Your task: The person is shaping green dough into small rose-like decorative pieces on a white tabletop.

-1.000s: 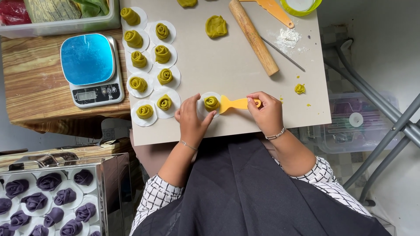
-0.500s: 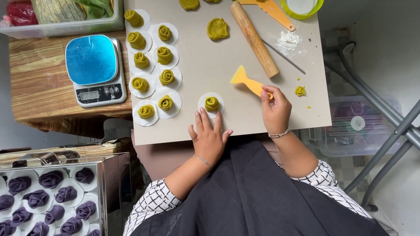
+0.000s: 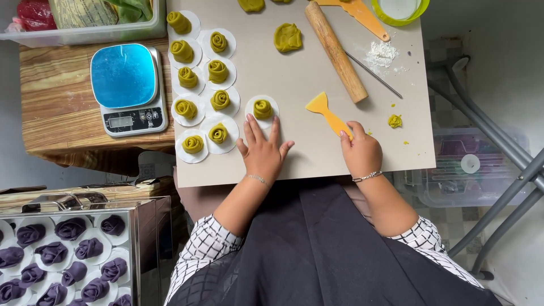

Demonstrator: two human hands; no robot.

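Grey board [image 3: 317, 147]: R hand [image 3: 361, 153] w/ yellow scraper [image 3: 328, 115] pinched.

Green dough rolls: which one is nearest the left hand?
The lone roll on its own paper round, just beyond the left hand fingertips; the others sit in two columns further left.

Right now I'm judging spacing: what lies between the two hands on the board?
In the head view, only bare grey board lies between the left hand and the right hand.

On the grey board [image 3: 317, 147], the left hand [image 3: 263, 150] lies flat, fingertips touching a green dough rose's paper round [image 3: 262, 109]; right of it, the right hand [image 3: 360, 152] grips a yellow scraper [image 3: 327, 114].
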